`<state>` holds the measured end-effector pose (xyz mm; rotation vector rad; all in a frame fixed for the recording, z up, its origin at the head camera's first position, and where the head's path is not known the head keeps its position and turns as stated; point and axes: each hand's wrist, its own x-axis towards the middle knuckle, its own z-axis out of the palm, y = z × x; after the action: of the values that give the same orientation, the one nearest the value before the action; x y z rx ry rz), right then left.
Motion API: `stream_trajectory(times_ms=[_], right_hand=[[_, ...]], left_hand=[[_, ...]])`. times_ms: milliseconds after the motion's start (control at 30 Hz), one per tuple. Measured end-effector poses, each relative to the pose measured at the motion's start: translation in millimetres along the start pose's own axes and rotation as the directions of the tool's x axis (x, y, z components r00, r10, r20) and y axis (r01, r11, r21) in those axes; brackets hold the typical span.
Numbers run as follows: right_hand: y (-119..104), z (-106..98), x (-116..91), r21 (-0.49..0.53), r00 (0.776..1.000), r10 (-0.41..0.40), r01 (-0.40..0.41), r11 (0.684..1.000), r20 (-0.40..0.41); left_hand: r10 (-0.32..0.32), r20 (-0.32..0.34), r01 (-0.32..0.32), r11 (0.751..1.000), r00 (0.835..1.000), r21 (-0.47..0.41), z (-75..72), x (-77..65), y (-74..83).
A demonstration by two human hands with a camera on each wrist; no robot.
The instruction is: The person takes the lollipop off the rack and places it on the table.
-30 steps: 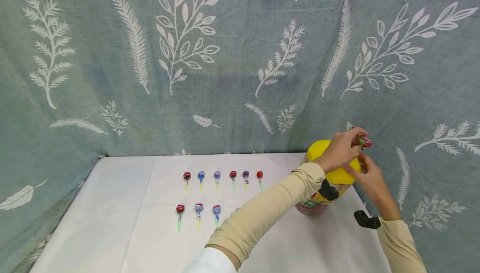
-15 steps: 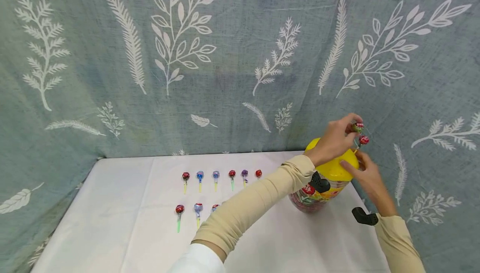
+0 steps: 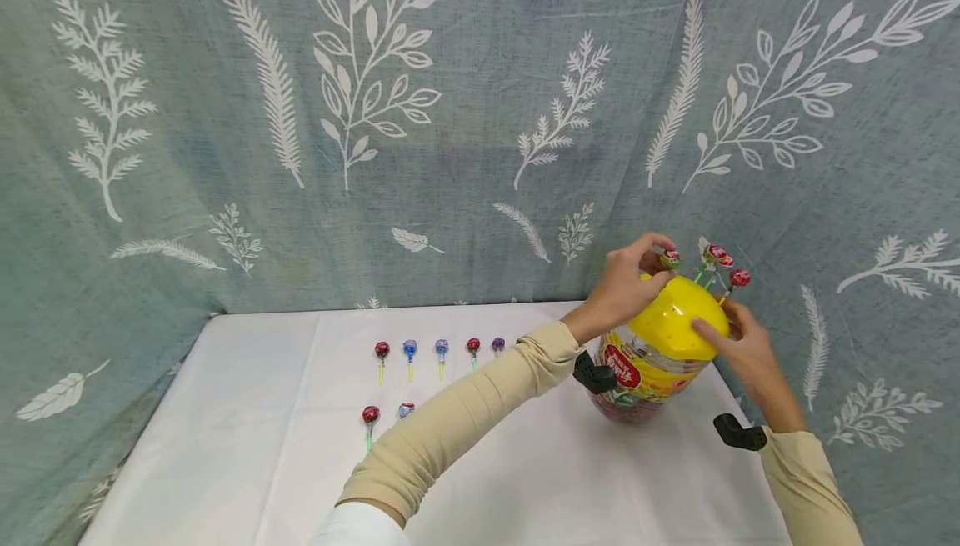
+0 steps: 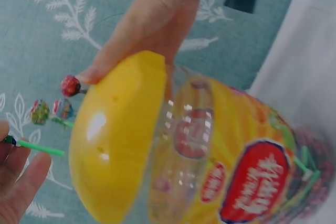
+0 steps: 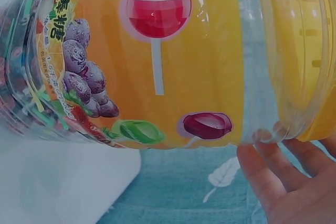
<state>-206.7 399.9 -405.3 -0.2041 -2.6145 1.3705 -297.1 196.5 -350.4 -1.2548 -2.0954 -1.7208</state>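
Note:
A plastic candy jar [image 3: 652,367] with a domed yellow lid [image 3: 678,313] stands at the table's right side, tilted. My left hand [image 3: 626,283] pinches a lollipop [image 3: 670,260] just above the lid's left part; its green stick [image 4: 42,148] points at the dome in the left wrist view. Around the lid's right side and the neck below it, my right hand [image 3: 753,354] grips the jar, thumb on the yellow plastic. Lollipops [image 3: 740,278] stick out of the lid's far right side. Small holes show in the dome. More lollipops [image 5: 31,87] lie inside the jar's bottom.
On the white tablecloth [image 3: 262,446], lollipops lie in two rows; the back row [image 3: 410,348] shows several, and my left forearm [image 3: 465,413] hides part of both. A leaf-patterned curtain [image 3: 450,112] hangs behind and beside the table.
My left hand has moved left across the lid from its far right side, where upright lollipops now show uncovered. My right hand keeps its hold on the jar.

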Motion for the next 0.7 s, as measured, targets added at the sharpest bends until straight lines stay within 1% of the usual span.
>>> stream_trajectory(times_ms=[67, 200, 400, 500, 633, 700], right_hand=[[-0.1, 0.3, 0.0, 0.004, 1.000, -0.003, 0.003, 1.000, -0.002], [0.5, 1.7, 0.2, -0.005, 1.000, -0.013, 0.013, 1.000, -0.003], [2.0, 2.1, 0.0, -0.001, 1.000, -0.020, 0.020, 1.000, -0.006], [2.5, 2.9, -0.2, 0.003, 1.000, -0.021, 0.021, 1.000, -0.007], [2.8, 2.8, -0.2, 0.004, 1.000, -0.023, 0.023, 1.000, -0.008], [3.1, 2.4, -0.3, 0.006, 1.000, -0.020, 0.020, 1.000, -0.006]], left_hand=[[-0.017, 0.004, 0.017, 1.000, 1.000, 0.002, -5.6, -6.2, -1.4], [-0.041, 0.032, 0.042, 0.999, 0.999, -0.008, -14.3, -18.8, -5.2], [-0.059, 0.046, 0.061, 0.998, 0.997, -0.032, -21.9, -34.0, -10.3], [-0.073, 0.049, 0.075, 0.996, 0.996, -0.044, -31.1, -43.5, 0.6], [-0.088, 0.044, 0.089, 0.995, 0.995, -0.035, -38.1, -53.7, -4.0], [-0.090, 0.040, 0.091, 0.996, 0.995, -0.026, -39.1, -57.9, -14.6]])
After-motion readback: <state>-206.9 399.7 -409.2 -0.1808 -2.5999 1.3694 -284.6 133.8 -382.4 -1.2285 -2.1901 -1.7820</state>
